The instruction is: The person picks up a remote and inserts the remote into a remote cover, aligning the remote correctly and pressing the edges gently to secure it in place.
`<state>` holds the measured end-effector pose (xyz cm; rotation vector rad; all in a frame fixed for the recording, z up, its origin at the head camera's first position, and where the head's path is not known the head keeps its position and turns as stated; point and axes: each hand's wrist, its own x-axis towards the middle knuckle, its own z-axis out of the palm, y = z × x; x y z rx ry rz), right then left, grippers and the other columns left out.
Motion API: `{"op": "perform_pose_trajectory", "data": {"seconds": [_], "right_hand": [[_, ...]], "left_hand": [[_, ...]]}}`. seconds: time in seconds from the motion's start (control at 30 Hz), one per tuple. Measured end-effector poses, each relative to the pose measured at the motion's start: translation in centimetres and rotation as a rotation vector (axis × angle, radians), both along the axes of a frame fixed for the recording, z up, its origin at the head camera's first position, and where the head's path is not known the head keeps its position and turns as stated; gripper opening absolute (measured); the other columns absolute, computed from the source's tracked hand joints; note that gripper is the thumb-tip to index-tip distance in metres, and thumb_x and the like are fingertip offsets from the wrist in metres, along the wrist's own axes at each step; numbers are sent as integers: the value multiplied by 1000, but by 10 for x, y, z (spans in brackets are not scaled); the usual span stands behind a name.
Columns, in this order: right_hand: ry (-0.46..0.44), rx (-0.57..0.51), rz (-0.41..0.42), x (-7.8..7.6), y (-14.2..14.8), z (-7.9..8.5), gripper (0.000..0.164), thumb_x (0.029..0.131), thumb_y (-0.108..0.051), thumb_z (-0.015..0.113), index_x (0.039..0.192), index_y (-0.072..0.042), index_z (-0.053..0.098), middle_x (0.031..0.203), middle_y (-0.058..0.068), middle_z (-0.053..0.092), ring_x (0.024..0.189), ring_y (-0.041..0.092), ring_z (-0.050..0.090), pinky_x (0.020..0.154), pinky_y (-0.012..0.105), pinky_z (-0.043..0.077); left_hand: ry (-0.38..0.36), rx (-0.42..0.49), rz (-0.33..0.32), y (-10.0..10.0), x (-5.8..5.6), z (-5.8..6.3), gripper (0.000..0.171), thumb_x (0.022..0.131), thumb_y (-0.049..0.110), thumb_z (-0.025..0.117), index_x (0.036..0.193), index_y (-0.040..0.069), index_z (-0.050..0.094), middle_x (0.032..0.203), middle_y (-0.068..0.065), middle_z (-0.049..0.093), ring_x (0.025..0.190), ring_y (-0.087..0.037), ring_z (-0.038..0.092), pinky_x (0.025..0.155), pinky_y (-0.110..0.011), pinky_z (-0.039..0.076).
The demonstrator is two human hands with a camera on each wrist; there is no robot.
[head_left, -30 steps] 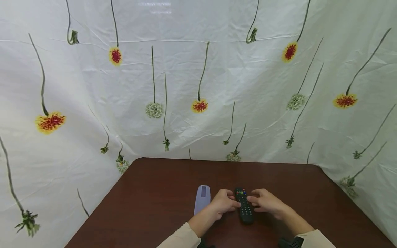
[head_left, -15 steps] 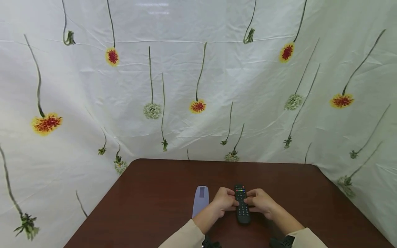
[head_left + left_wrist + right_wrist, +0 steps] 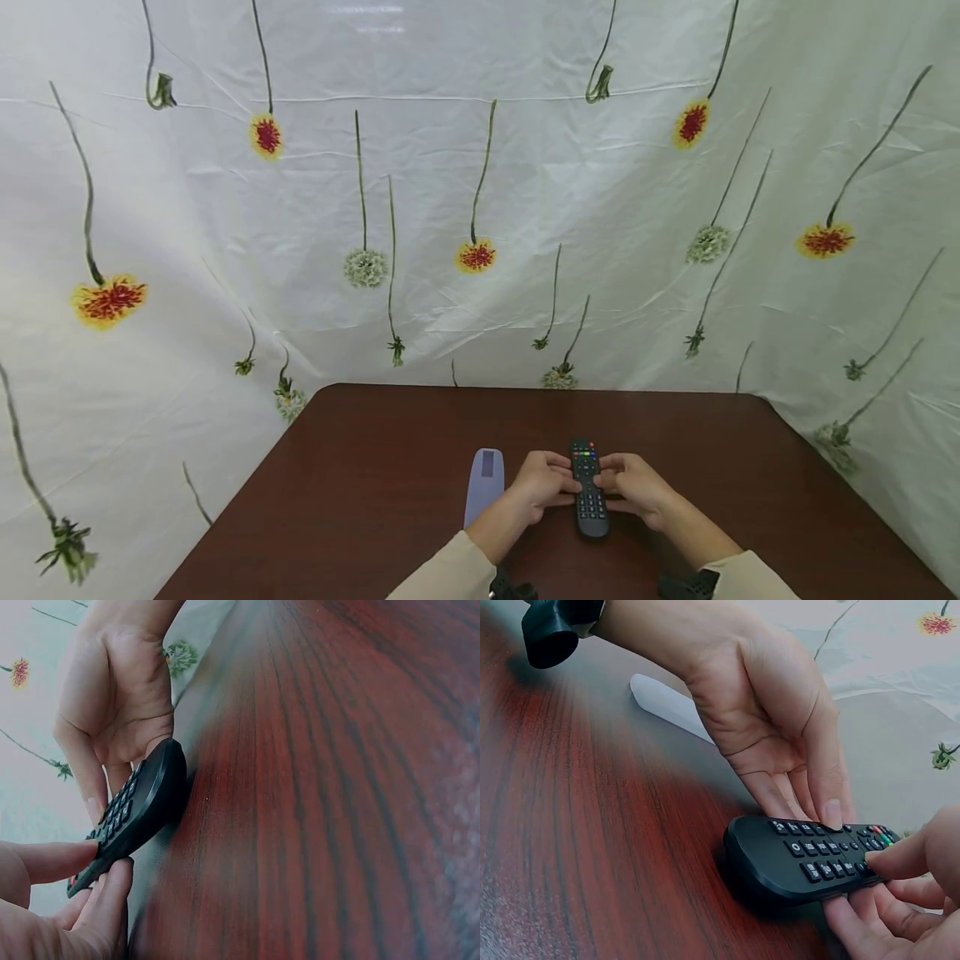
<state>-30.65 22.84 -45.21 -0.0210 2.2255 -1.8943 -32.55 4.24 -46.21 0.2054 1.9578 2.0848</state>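
A black remote control (image 3: 591, 504), with rows of buttons and a few coloured ones near its far end, lies between both hands, buttons up. My left hand (image 3: 542, 483) pinches its left edge, thumb on the button face and fingers beneath. On the opposite edge, my right hand (image 3: 637, 490) grips it the same way. The right wrist view has the right thumb (image 3: 896, 859) on the buttons and its fingers curled under the edge. In the left wrist view the remote's rounded near end (image 3: 169, 780) is close over the table.
Left of the left hand lies a long lavender object (image 3: 486, 483) with a darker rectangle near its far end, partly behind the forearm. The dark reddish-brown table (image 3: 390, 467) ends at a white flower-print cloth (image 3: 420, 208) behind it.
Both hands have closed in on the remote's sides and now hold it; a second ago the right hand stood a little apart. The remote has shifted slightly away from the person.
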Motion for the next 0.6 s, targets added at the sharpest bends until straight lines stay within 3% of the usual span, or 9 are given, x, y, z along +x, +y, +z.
{"op": "perform_pose_trajectory", "data": {"seconds": [0.33, 0.6], "right_hand": [[22, -19, 13, 2, 3, 3, 39, 98, 4, 59, 133, 17, 47, 111, 22, 54, 99, 29, 67, 87, 52, 57], [67, -30, 17, 4, 1, 11, 37, 98, 5, 60, 131, 16, 49, 108, 20, 56, 101, 31, 67, 86, 54, 57]], "left_hand": [[6, 20, -35, -1, 0, 2, 27, 86, -17, 71, 109, -8, 59, 96, -14, 67, 88, -24, 71, 76, -42, 61], [14, 31, -26, -2, -1, 9, 29, 85, -18, 71, 110, -7, 60, 96, -14, 68, 87, -24, 69, 77, -45, 61]]}}
